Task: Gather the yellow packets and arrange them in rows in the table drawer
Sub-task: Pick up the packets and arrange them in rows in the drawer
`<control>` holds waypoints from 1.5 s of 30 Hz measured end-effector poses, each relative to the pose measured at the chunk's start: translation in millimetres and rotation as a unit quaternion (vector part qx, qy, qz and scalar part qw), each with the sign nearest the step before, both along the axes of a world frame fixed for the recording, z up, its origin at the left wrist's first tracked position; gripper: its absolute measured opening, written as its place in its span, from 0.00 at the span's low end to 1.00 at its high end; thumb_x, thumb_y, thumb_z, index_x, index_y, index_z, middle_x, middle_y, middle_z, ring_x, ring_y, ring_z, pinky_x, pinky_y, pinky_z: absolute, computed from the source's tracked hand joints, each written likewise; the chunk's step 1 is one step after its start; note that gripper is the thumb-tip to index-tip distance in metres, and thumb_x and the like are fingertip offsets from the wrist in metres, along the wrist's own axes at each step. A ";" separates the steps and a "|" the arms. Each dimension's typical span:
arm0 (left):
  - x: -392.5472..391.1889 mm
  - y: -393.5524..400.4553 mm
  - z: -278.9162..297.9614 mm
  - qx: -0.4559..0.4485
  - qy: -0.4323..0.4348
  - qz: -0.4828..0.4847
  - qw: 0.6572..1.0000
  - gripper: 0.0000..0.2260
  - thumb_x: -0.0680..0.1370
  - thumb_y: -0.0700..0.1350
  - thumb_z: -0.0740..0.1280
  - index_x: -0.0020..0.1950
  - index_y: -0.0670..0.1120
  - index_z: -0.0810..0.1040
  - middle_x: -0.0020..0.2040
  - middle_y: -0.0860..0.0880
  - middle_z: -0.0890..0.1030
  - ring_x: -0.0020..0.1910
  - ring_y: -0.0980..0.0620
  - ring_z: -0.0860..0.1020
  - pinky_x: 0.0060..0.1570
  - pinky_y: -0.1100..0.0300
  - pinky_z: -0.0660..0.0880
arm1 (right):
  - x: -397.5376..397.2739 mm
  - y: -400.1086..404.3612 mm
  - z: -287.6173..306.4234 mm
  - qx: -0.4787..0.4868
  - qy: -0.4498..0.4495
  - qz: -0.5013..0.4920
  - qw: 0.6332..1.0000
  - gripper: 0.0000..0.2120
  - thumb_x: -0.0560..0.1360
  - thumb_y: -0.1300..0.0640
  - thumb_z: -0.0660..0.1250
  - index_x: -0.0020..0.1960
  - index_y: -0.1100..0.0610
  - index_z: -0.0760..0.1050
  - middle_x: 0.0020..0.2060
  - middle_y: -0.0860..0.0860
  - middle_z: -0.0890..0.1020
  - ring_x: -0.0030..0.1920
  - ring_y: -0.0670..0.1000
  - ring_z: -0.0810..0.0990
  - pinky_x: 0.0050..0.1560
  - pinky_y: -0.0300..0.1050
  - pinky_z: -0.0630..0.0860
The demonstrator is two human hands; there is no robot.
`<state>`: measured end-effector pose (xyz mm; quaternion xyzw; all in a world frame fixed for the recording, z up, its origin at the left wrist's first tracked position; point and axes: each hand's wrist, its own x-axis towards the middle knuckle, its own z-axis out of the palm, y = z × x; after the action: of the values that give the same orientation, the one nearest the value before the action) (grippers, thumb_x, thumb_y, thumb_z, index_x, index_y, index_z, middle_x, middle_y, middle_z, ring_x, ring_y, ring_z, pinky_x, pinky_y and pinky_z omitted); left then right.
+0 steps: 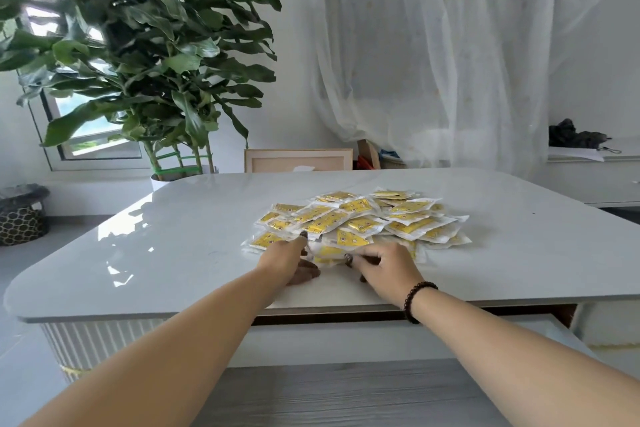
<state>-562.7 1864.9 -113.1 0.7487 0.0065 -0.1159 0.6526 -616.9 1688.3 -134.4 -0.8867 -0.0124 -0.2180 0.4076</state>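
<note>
Yellow packets (360, 224), clear-edged, lie heaped on the table (173, 236); both hands' fingers curl onto nearest ones.

White walls. A sheer white curtain (450, 55) hangs behind the glossy white table (194, 246). A large potted plant (156, 55) stands at the table's far left corner, before a daylit window (86, 121). A patterned basket (22, 215) sits on the pale floor (27, 374).
</note>
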 end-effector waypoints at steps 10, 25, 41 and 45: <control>22.6 -5.3 -7.4 -0.001 -0.031 0.010 0.999 0.16 0.68 0.37 0.77 0.53 0.46 0.78 0.49 0.43 0.83 0.43 0.46 0.83 0.44 0.54 0.82 | 27.6 1.1 7.9 -0.023 -0.026 -0.140 0.990 0.10 0.74 0.48 0.64 0.44 0.54 0.77 0.43 0.48 0.78 0.47 0.50 0.76 0.44 0.44 0.75; 52.8 -15.4 -18.8 -0.079 -0.141 0.033 0.986 0.05 0.77 0.43 0.69 0.52 0.48 0.80 0.45 0.46 0.86 0.46 0.46 0.84 0.48 0.49 0.81 | 57.4 -11.7 4.1 -0.223 0.102 -0.131 0.961 0.35 0.65 0.29 0.64 0.70 0.36 0.62 0.66 0.46 0.68 0.68 0.54 0.61 0.65 0.53 0.58; 51.1 -11.8 -13.9 -0.175 -0.102 0.076 0.976 0.08 0.82 0.43 0.59 0.55 0.43 0.76 0.45 0.39 0.83 0.34 0.42 0.82 0.32 0.52 0.79 | 49.1 -5.0 -5.6 -0.075 -0.055 0.050 0.994 0.17 0.77 0.44 0.63 0.65 0.43 0.74 0.53 0.45 0.77 0.49 0.42 0.77 0.51 0.38 0.74; 44.7 -10.8 -10.1 -0.190 -0.109 0.018 0.976 0.11 0.79 0.47 0.66 0.59 0.43 0.76 0.50 0.39 0.84 0.45 0.40 0.83 0.39 0.49 0.81 | 51.2 1.3 -4.9 -0.070 -0.012 0.060 0.996 0.14 0.78 0.44 0.62 0.60 0.43 0.78 0.48 0.44 0.75 0.50 0.46 0.76 0.55 0.47 0.75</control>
<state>-518.1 1854.0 -123.3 0.6192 -0.0738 -0.0207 0.7815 -565.7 1689.6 -139.3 -0.9082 -0.0859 -0.2021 0.3564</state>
